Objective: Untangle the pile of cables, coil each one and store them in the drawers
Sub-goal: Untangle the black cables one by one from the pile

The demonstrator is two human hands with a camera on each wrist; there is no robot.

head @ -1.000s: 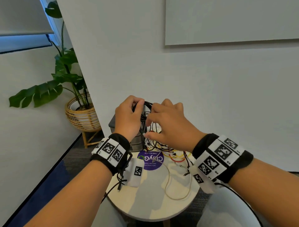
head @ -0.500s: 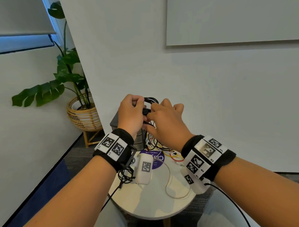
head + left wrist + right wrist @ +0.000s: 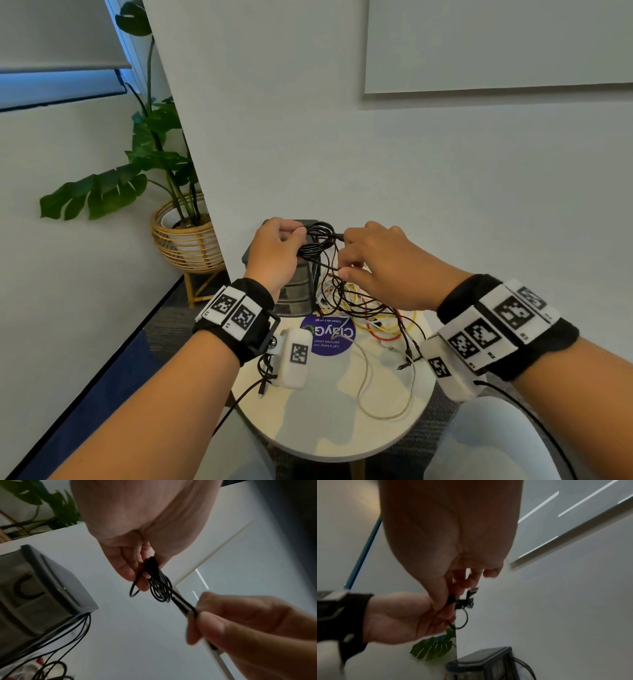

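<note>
**One black cable nearly coiled, the pile waiting**

I am gripping a small black coil (image 3: 317,240) in my left hand (image 3: 274,251) at frame centre, while my right hand (image 3: 378,263) is pinching its plug end. Below, the tangled pile (image 3: 363,308) is lying on the round table (image 3: 329,428) beside the drawers (image 3: 298,291). I judge most work remains: nothing visibly stored.
</note>
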